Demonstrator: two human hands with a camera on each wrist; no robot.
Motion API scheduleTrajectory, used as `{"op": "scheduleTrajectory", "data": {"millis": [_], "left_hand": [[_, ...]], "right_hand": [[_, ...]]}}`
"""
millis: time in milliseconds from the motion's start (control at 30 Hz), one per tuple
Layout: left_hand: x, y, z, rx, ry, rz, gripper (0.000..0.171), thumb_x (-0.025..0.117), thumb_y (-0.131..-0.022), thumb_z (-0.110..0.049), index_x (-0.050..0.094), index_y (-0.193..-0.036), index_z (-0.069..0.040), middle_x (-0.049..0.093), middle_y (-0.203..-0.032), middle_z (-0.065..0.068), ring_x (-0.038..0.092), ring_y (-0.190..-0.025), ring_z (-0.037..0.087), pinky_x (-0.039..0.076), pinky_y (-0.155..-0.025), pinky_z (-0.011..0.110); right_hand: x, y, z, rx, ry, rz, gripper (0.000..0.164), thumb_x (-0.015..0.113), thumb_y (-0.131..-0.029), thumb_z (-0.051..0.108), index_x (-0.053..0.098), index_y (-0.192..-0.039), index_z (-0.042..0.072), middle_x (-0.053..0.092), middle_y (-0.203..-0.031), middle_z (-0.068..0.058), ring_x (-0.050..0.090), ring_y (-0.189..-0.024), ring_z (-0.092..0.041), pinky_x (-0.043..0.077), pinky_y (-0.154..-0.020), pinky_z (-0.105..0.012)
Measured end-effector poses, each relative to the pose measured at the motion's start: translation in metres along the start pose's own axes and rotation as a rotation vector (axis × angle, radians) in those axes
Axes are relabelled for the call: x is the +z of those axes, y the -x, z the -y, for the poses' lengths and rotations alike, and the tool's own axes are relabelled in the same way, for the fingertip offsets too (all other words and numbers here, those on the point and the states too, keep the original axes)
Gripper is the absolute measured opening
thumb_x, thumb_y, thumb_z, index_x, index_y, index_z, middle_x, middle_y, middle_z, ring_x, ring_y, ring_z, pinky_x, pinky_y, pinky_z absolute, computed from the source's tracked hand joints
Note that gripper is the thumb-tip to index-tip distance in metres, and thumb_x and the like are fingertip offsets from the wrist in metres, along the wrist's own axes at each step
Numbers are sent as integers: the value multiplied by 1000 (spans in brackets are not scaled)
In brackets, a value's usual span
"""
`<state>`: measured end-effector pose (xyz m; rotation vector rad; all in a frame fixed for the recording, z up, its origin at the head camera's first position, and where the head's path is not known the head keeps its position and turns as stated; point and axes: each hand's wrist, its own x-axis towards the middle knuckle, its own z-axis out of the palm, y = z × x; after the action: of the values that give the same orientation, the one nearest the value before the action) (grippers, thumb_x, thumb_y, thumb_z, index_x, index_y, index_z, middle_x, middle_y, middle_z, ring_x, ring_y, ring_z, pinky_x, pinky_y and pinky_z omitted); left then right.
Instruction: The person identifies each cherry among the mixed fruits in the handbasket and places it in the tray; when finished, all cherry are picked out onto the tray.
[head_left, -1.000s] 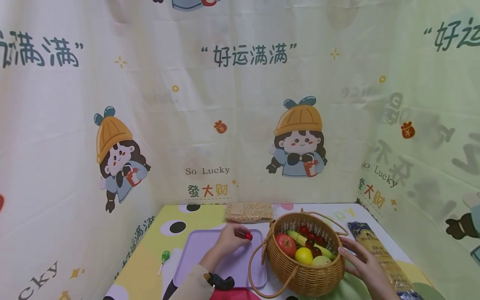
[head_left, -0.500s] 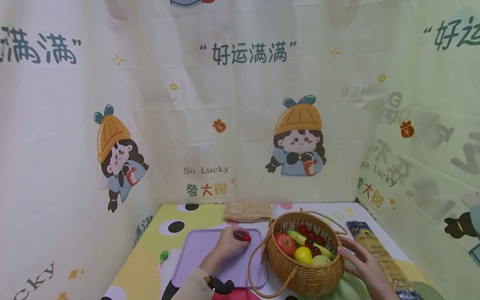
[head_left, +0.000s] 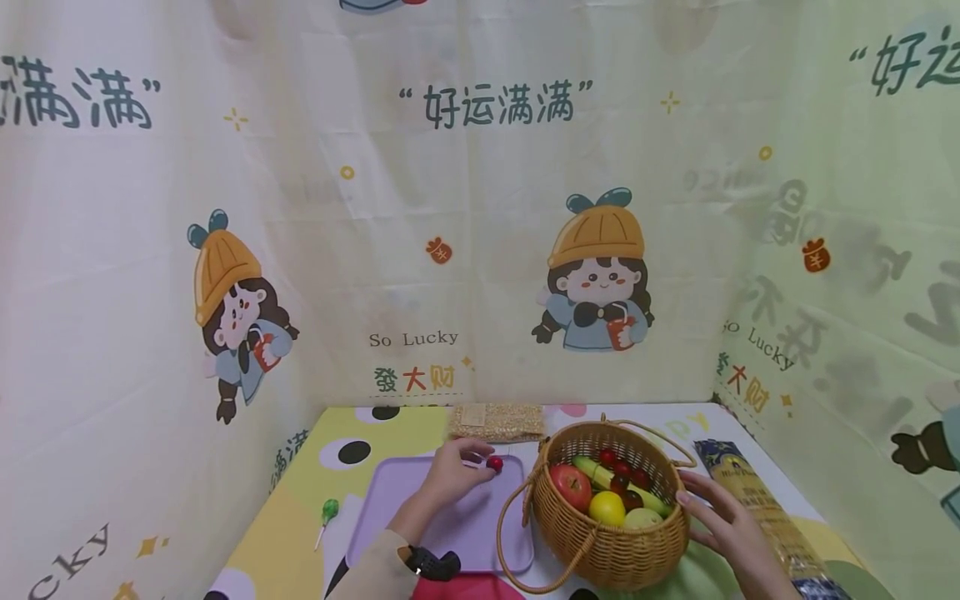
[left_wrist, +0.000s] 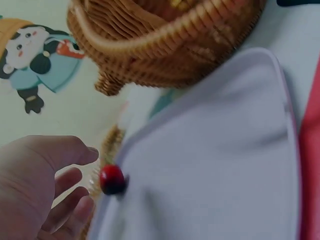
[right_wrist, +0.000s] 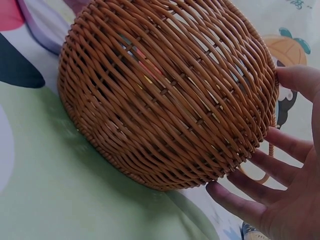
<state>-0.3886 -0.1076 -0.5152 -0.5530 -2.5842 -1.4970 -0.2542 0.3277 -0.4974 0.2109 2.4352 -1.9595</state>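
Note:
A small red cherry [head_left: 494, 463] [left_wrist: 112, 180] lies near the far edge of a lilac tray [head_left: 480, 529] [left_wrist: 220, 150]. Beside it is my left hand [head_left: 453, 473] [left_wrist: 45, 185], thumb and fingers parted; the left wrist view shows a gap between them and the cherry. Right of the tray stands a wicker basket [head_left: 611, 560] [right_wrist: 160, 100], holding a red apple [head_left: 571, 485], a yellow lemon [head_left: 607, 509], a banana [head_left: 592, 473], a pale green round fruit and several dark red cherries. My right hand [head_left: 723, 521] [right_wrist: 285, 175] touches the basket's right side with spread, fairly straight fingers.
A green lollipop [head_left: 328, 510] lies left of the tray. Behind the tray is a bag of grains [head_left: 497, 423]. A long pasta packet [head_left: 765, 512] lies at the right. The basket's handle [head_left: 506, 525] hangs over the tray's right edge. Printed cloth walls surround the table.
My left fingers have parted from the cherry, which now lies at the tray's far edge. The left hand has shifted slightly away from me. My right hand stays at the basket.

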Motion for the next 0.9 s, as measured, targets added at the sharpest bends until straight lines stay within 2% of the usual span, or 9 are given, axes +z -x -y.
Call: {"op": "scheduleTrajectory", "data": {"millis": [67,167,233,267,433,600,667,767,900], "left_hand": [[-2,-1,-7,2,13,0,31,91,-90,-12,83,-120,-10,82,-119,13,78,-113,37,65,-91,40],[-5,-5,-19,5,41,0,32,91,-90,-14,83,-121,-10,83,-119,12,78,-115,38,65,-91,42],[-7,-8,-30,-3,61,10,33,91,-91,-18,83,-122,-11,83,-120,12,78,-117,36,65,-93,43],[-8,-9,-36,-9,66,15,32,91,-92,-20,83,-122,-12,83,-121,11,78,-117,34,65,-93,43],[-11,-16,-71,26,105,63,27,90,-94,-25,84,-120,-19,83,-123,9,79,-114,24,66,-91,41],[-6,-20,-111,56,141,122,27,89,-94,-25,84,-120,-23,83,-122,3,78,-116,23,66,-90,38],[-2,-20,-125,53,148,143,27,88,-94,-27,84,-121,-24,83,-122,1,78,-118,23,66,-93,41],[6,-22,-141,50,152,173,27,89,-94,-29,84,-120,-26,83,-122,-1,77,-118,22,66,-96,46],[21,-29,-157,61,161,226,25,89,-94,-28,86,-119,-26,83,-123,-2,78,-114,18,66,-96,46]], "right_hand": [[0,0,0,1,2,-2,76,59,-115,51,35,-173,9,30,-179,-28,57,-114,15,62,-107,-56],[0,-1,1,8,8,-5,77,59,-114,52,34,-173,9,30,-178,-28,62,-128,-1,62,-107,-55],[0,-1,2,6,15,-2,78,58,-115,52,33,-174,8,30,-178,-29,61,-139,-15,62,-107,-56],[0,-1,3,8,16,-2,78,58,-115,53,33,-174,8,30,-178,-29,60,-141,-18,62,-107,-56],[0,0,4,18,11,-1,78,57,-115,53,32,-174,9,29,-179,-28,60,-139,-15,62,-108,-55],[-2,1,6,16,-5,0,77,56,-116,51,30,-175,8,27,-179,-30,57,-148,-29,62,-108,-55],[-1,2,6,15,-13,-7,76,57,-116,50,32,-175,9,28,-179,-29,61,-142,-21,62,-108,-54],[1,2,4,8,-21,-16,75,58,-115,48,34,-174,8,30,-178,-29,61,-140,-18,63,-107,-54],[4,2,3,-8,-21,-29,74,59,-115,47,35,-173,6,32,-177,-30,57,-148,-33,64,-105,-54]]}}
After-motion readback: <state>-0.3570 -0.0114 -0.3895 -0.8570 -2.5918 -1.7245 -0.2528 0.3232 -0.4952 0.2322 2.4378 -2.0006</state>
